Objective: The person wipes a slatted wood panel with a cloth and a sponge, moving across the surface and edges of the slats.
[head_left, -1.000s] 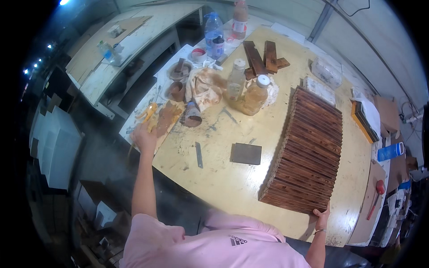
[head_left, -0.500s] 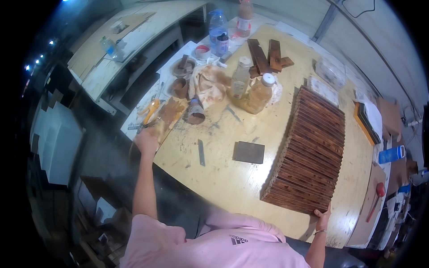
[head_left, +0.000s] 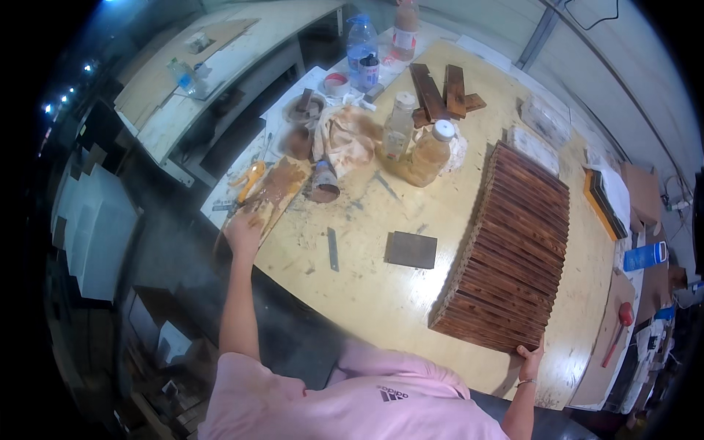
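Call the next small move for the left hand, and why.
Probably lift the stained board off the table edge toward the middle. The left hand already rests on its near end, while the right hand steadies the near corner of the dark slat stack, so only the left is free.

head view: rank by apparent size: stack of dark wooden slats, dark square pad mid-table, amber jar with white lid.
1. stack of dark wooden slats, by far the largest.
2. amber jar and dark square pad look about alike; the fisheye bend makes ranking them unsure.
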### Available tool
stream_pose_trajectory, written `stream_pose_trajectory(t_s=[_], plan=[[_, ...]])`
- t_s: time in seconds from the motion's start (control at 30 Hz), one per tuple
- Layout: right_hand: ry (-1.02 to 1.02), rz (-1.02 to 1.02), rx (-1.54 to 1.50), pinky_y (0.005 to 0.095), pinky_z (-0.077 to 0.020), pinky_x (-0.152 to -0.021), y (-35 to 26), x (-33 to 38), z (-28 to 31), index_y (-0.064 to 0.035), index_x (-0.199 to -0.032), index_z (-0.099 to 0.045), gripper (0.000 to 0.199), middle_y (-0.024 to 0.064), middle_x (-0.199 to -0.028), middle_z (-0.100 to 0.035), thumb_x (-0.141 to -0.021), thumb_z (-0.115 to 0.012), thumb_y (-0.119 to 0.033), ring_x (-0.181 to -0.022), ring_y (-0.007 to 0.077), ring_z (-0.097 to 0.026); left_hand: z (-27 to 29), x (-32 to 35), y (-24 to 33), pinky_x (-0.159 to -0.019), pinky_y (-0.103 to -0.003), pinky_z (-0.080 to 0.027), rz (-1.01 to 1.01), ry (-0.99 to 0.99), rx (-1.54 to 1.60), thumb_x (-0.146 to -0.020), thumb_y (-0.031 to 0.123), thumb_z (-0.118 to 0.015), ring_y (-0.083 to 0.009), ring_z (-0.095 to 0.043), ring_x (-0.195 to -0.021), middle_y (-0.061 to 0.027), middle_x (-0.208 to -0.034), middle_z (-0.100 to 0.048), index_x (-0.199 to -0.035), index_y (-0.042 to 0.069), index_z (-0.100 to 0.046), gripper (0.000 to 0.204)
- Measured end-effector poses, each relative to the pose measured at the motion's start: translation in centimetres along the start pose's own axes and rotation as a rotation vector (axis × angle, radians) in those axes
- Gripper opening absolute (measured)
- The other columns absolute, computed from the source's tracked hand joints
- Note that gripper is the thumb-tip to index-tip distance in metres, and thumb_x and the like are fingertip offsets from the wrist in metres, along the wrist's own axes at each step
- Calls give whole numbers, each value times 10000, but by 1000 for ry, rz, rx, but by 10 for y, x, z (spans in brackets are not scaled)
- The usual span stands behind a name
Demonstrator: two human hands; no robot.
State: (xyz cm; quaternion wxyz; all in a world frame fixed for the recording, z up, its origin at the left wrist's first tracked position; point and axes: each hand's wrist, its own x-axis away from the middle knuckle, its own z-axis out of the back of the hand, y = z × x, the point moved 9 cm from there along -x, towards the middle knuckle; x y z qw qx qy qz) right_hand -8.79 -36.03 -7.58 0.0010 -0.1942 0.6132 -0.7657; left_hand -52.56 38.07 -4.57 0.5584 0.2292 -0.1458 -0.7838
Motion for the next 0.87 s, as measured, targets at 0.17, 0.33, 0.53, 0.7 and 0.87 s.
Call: stream_pose_trajectory(t_s=[0.17, 0.33, 0.53, 0.7, 0.87], plan=[[26, 9, -5, 350, -416, -1124, 2, 0, -2, -75, -1532, -400, 1044, 68, -1394, -557, -564, -770, 46, -1289, 253, -518, 5, 3, -8, -823, -401, -512, 228, 32, 435, -841, 184, -746, -296, -701, -923, -139, -1038, -738, -1059, 1, -746, 285], [35, 8, -1, 350, -421, -1122, 5, 2, 4, -70, -1532, -398, 1035, 75, -1391, -558, -572, -764, 52, -1286, 248, -521, -22, 31, 19, -788, -379, -504, 527, -209, 1516, -952, 172, -624, -226, -666, -912, -120, -1078, -706, -1189, -31, -644, 313], [-28, 40, -129, 356, -435, -1110, -15, 16, -11, -39, -1532, -375, 991, 93, -1387, -558, -623, -756, 65, -1285, 248, -524, -57, 93, 130, -825, -429, -493, 521, -730, 1820, -1002, 289, -571, -234, -644, -930, -126, -1122, -691, -1233, 42, -626, 343], [-34, 84, -93, 417, -486, -1049, -28, 13, -12, -25, -1516, -326, 966, 143, -1425, -467, -677, -798, 40, -1290, 284, -493, -67, 160, 214, -878, -469, -514, 397, -753, 1590, -1013, 230, -601, -204, -620, -1034, -43, -1141, -662, -1204, 109, -604, 226], [-14, 355, 632, 496, -290, -1185, -18, 1, 11, -52, -1540, -339, 1077, 229, -1527, -401, -653, -893, -312, -1401, 426, -338, -101, 212, 308, -969, -499, -529, -165, -824, 626, -918, 167, -734, -200, -640, -1095, -58, -1308, -611, -1425, 84, -445, 589]])
